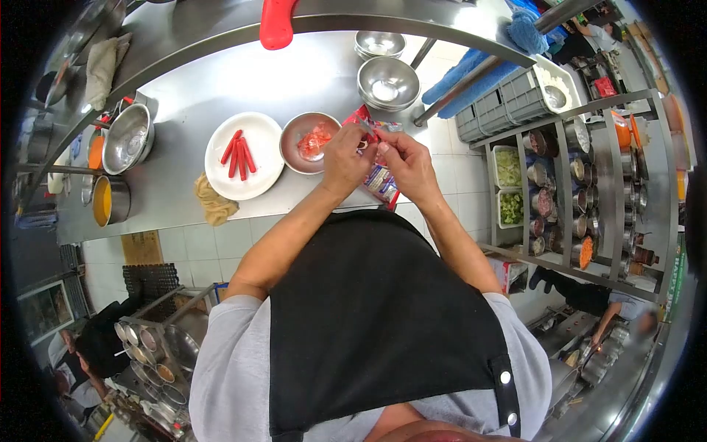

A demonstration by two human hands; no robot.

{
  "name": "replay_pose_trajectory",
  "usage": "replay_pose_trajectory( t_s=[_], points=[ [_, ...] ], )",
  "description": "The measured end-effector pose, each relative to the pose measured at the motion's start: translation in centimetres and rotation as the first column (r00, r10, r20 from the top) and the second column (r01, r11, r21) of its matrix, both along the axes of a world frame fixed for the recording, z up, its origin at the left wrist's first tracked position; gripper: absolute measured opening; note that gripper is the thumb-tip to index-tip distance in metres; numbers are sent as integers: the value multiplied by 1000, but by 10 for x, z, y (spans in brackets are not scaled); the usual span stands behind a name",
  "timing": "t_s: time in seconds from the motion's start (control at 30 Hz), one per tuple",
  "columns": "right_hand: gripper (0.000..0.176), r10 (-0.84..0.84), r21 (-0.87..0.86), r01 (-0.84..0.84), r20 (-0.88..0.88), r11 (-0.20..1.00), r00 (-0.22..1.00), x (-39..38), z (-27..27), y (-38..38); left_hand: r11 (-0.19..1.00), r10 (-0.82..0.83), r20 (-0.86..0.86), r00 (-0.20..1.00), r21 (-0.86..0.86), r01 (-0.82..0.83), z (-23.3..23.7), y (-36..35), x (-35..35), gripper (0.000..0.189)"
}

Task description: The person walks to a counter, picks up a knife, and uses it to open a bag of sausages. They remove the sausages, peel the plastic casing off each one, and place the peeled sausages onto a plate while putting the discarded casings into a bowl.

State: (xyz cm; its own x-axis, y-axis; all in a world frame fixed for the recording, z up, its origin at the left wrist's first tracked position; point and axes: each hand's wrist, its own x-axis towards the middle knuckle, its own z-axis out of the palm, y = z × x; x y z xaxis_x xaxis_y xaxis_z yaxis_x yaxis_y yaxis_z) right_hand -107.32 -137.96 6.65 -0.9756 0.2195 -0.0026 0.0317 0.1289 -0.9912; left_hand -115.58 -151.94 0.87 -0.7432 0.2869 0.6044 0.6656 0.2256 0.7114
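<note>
Sachet (379,180), printed red, white and blue, is held over the near worktop (177,110) edge. Left hand (345,158) and right hand (409,166) both pinch its upper end. Its long axis runs from the body toward the steel bowl (313,141) of pink-red pieces. The white plate (261,140) carries red strips (237,153).

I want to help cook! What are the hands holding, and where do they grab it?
A red packet: the left hand and the right hand both pinch it around its middle, fingertips close together.
</note>
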Motion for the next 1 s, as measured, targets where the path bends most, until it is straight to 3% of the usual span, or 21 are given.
replay_pose_trajectory(
  t_s=[0.23,0.37,0.43,0.5,0.53,0.63,0.73,0.83,0.93,1.0],
  points=[
    [31,35,-120,-34,11,992,999,-1,-9,7,999,-42,36,998,-6,43,1,1,-2,23],
    [30,56,-235,-47,35,971,998,5,0,18,972,-234,237,943,51,229,20,-5,-5,24],
    [29,65,-307,-45,55,950,996,9,3,22,953,-301,342,890,71,295,31,-10,-2,24],
    [28,88,-398,-44,91,916,992,11,5,24,879,-474,561,679,343,330,33,-10,0,25],
    [27,76,-426,-27,97,905,992,12,5,25,826,-560,625,544,472,308,34,-10,-1,26],
    [25,40,-489,24,120,872,992,12,-1,26,568,-786,587,192,809,-148,40,-3,3,26],
    [24,24,-516,72,176,853,984,10,-14,25,464,-880,475,19,866,-189,34,-11,0,24],
    [24,32,-532,95,224,841,974,10,-22,19,415,-900,432,61,891,-181,12,-18,-11,18],
    [23,65,-532,81,250,843,966,15,-27,11,487,-849,522,81,832,-265,1,-19,-15,19],
    [23,94,-532,62,261,845,961,17,-32,6,462,-869,492,55,845,-271,-5,-23,-18,22]
  ],
)
